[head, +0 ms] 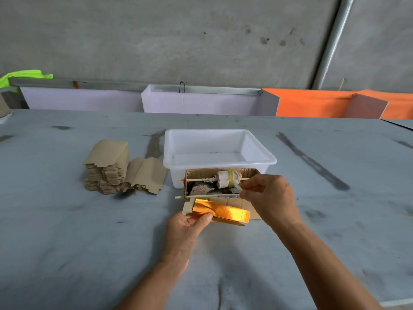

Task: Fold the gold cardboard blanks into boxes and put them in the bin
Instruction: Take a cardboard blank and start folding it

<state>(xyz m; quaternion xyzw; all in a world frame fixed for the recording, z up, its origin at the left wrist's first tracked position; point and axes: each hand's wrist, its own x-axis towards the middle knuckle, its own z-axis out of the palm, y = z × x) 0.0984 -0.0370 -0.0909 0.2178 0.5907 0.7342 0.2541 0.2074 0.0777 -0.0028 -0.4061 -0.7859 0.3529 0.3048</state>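
My left hand [190,222] pinches the left end of a gold cardboard blank [221,211], folded flat and held just above the table. My right hand [268,198] hovers at the right end of a small brown cardboard holder [223,173], its fingertips closed on the end of a thin wooden stick [207,195] that spans the holder. A second stick [201,179] carries a white roll with a yellow-green band [226,179]. Behind the holder stands the white plastic bin [220,151], with nothing visible in it. A stack of brown-backed blanks [107,168] lies to the left.
More loose blanks [148,173] lean against the stack's right side. The grey table [67,242] ends at a back edge with lilac [89,99] and orange [312,104] panels behind it, below a concrete wall. A neon-green cloth [22,77] sits far left.
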